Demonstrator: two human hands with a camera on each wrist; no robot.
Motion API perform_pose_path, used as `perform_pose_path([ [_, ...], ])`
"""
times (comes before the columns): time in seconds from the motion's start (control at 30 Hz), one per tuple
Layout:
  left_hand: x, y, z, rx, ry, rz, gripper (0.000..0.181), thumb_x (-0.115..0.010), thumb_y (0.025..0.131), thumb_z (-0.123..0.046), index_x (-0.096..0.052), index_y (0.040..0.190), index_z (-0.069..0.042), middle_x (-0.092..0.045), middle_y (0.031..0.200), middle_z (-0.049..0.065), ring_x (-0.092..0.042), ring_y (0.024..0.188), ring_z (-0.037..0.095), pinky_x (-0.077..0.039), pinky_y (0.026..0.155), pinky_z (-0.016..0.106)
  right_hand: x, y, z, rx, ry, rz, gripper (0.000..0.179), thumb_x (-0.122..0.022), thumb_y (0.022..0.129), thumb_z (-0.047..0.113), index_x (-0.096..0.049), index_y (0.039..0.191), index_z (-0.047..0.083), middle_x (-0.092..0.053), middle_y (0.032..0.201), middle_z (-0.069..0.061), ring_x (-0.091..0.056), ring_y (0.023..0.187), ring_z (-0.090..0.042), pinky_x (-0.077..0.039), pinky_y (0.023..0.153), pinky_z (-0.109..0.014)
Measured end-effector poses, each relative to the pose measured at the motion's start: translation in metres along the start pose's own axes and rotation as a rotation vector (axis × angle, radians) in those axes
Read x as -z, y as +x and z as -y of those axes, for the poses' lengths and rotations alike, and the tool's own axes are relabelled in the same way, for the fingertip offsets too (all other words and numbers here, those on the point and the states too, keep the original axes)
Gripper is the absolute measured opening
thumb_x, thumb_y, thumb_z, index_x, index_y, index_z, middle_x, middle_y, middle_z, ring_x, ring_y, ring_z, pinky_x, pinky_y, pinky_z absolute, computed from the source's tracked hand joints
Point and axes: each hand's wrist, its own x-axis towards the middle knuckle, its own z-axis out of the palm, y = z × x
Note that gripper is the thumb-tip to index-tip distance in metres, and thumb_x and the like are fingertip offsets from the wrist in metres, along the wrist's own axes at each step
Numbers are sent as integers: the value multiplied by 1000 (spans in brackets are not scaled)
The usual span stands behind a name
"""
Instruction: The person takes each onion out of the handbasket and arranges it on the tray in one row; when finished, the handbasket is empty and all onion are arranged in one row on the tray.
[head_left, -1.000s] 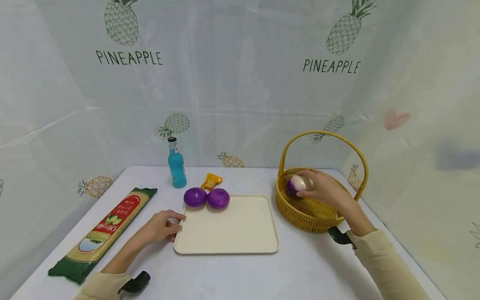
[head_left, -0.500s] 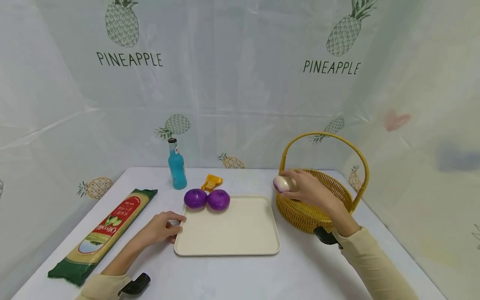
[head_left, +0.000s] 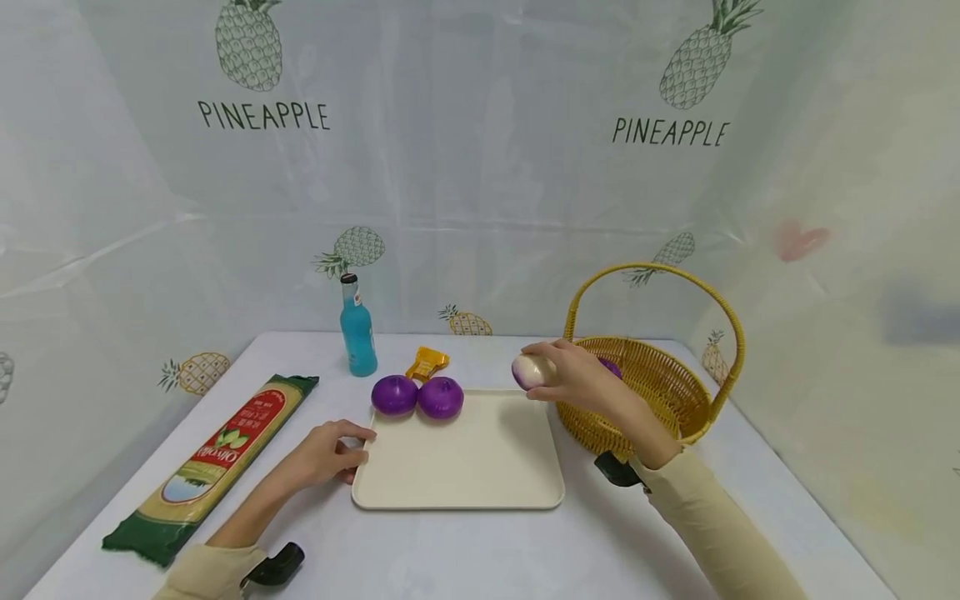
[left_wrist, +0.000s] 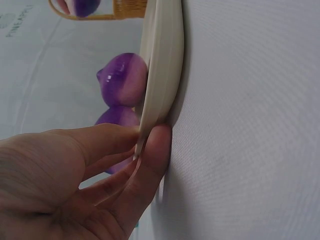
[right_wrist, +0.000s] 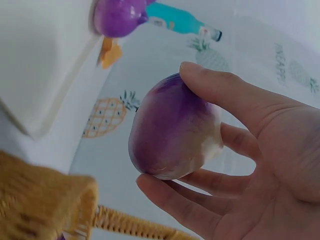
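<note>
In the head view my right hand (head_left: pixel 573 377) grips a purple-and-white onion (head_left: pixel 533 371) in the air, above the far right corner of the cream tray (head_left: pixel 465 467). The right wrist view shows the thumb on one side of the onion (right_wrist: pixel 172 127) and the fingers on the other. My left hand (head_left: pixel 324 454) pinches the tray's left rim, thumb over it and a finger beneath, as the left wrist view shows (left_wrist: pixel 115 170). Two purple onions (head_left: pixel 441 398) sit side by side at the tray's far left corner.
A yellow wicker basket (head_left: pixel 600 429) with a tall handle stands right of the tray, something purple (head_left: pixel 611 367) inside. Behind the tray are an orange packet (head_left: pixel 427 363) and a blue bottle (head_left: pixel 358 337). A long green-and-gold package (head_left: pixel 217 458) lies at the left.
My right hand has lifted the onion out of the basket and carried it left, over the tray's far right corner. My left hand has stayed at the tray's rim.
</note>
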Motion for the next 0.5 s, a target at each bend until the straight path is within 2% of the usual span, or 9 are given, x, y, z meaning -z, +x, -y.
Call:
perform_pose_path([
  [0.27, -1, 1, 0, -7, 9, -3, 34, -70, 88, -7, -68, 121, -4, -64, 117, 14, -56, 65, 15, -48, 53, 24, -21, 16, 9, -2, -3, 52, 62, -79, 81, 38, -57, 135, 20, -63, 128, -11, -57, 118, -29, -50, 92, -48],
  [0.5, 1, 0, -1, -9, 5, 2, 34, -69, 88, -7, -67, 122, -3, -63, 118, 16, -56, 64, 15, -47, 53, 23, -44, 33, 11, 35, -11, 91, 63, -80, 81, 34, -56, 136, 16, -62, 127, -15, -58, 114, -30, -51, 86, -44],
])
